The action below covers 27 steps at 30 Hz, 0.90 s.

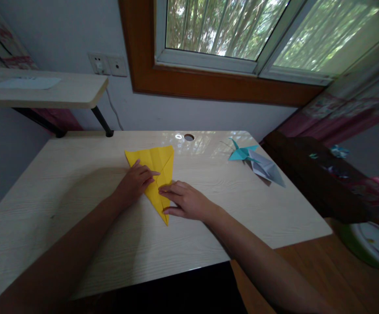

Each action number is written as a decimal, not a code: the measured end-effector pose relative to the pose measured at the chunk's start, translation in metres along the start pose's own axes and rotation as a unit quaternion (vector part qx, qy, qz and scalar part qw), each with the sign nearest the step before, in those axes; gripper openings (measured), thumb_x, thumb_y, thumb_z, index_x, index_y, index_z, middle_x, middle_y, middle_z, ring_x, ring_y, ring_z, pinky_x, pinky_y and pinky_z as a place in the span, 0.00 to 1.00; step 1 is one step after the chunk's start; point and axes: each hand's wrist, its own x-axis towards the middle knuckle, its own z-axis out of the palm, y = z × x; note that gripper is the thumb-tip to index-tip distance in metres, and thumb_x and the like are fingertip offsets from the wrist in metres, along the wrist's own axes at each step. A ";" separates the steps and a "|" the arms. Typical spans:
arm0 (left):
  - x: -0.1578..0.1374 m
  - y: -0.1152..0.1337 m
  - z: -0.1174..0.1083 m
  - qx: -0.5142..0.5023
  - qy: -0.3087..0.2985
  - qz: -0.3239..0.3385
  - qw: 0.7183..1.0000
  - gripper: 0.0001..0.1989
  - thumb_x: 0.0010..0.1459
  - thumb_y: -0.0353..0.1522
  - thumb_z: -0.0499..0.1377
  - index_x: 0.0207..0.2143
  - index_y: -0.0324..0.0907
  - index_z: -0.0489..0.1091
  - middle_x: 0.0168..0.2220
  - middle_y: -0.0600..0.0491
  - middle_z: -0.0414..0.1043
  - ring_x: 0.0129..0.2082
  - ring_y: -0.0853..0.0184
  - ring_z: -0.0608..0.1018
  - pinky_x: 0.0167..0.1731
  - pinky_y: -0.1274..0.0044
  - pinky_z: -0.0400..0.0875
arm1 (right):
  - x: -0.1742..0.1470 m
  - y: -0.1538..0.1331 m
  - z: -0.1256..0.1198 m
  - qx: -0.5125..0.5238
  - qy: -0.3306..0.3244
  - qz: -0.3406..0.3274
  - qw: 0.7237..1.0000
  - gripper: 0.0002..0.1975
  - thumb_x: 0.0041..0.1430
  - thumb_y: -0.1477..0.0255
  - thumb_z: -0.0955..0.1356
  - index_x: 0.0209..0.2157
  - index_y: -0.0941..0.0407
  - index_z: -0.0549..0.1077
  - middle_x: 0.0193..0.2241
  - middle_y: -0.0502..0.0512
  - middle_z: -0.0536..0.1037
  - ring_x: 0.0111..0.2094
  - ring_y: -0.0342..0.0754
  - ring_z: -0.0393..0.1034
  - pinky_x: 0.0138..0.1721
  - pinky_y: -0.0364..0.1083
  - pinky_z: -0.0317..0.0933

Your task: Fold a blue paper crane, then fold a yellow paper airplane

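Note:
A sheet of yellow origami paper (151, 158), folded to a kite-like shape, lies on the pale desk with its narrow point toward me. Crease lines run across its wide far part, and a folded flap shows on its right side. My left hand (137, 181) rests on the paper's left edge, fingers stretched over its middle. From the right, my right hand (186, 199) lays its extended fingers on the right flap and near the lower point. Both hands press on the paper rather than gripping it; parts of it are hidden beneath the fingers.
A teal folded paper crane (241, 152) and a white folded paper boat-like shape (266, 168) sit at the desk's right. A raised shelf (78, 89) on black legs stands at the back left. The desk (202, 244) has a round cable hole (189, 137) near the wall.

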 end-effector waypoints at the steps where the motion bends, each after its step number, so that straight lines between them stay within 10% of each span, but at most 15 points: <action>1: 0.000 0.000 0.000 0.000 0.000 -0.002 1.000 0.14 0.68 0.31 0.53 0.51 0.46 0.75 0.39 0.51 0.75 0.43 0.62 0.77 0.67 0.50 0.52 | 0.000 0.000 0.001 -0.002 -0.001 0.003 1.000 0.30 0.66 0.54 0.67 0.61 0.58 0.69 0.57 0.64 0.74 0.56 0.56 0.68 0.57 0.57 0.64; 27: 0.002 -0.001 0.004 0.003 -0.007 -0.011 1.000 0.13 0.68 0.31 0.53 0.49 0.46 0.75 0.42 0.50 0.77 0.46 0.61 0.76 0.67 0.51 0.51 | 0.002 0.003 0.000 0.013 -0.009 0.001 1.000 0.28 0.66 0.53 0.67 0.60 0.53 0.70 0.59 0.61 0.73 0.56 0.56 0.67 0.58 0.57 0.62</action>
